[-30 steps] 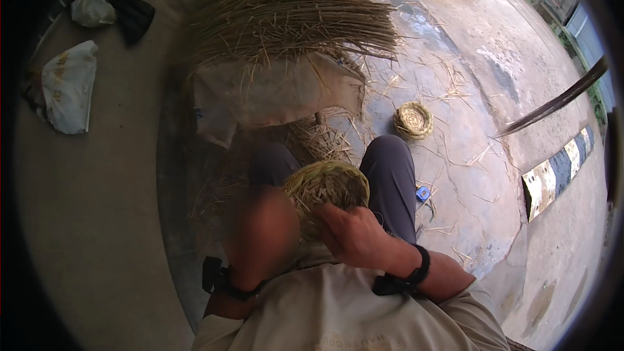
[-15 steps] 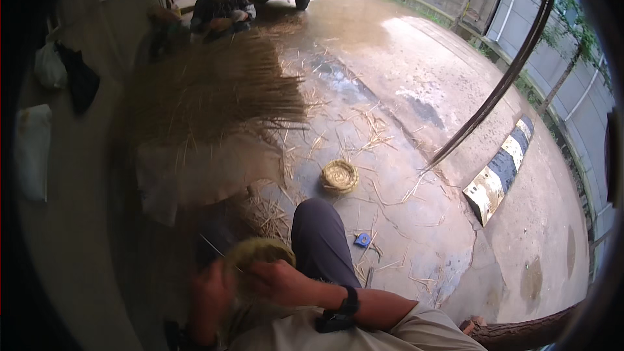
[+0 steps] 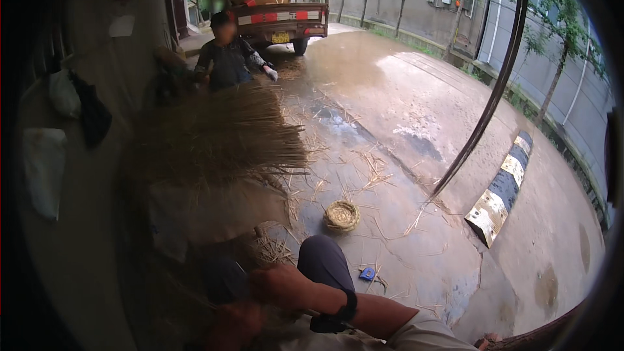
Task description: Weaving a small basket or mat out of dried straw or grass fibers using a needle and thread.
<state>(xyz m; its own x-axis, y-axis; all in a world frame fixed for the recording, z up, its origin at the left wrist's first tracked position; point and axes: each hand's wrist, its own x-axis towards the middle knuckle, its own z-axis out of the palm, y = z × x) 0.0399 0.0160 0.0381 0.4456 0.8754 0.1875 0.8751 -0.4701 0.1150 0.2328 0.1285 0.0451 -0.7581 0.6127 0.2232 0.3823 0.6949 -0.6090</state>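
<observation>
Low in front of my lap, my right hand is closed with its knuckles up, a dark band on its wrist. A thin, pale, needle-like tip shows just past its fingers; what they grip is hidden. My left hand lies just below and left of it, dim and blurred, its fingers not readable. The woven straw piece seen between the hands earlier is now mostly hidden in shadow. Beyond my knee, a small round straw basket sits upright on the concrete.
A big bundle of straw rests on a covered support ahead left. A blue tape measure lies right of my knee. Another person sits behind the straw, before a parked cargo vehicle. A striped speed bump lies right.
My view has tilted up, showing more of the vehicle and trees. My hands sit lower, and the woven straw piece has dropped from clear sight. The other person's gloved hand has moved outward.
</observation>
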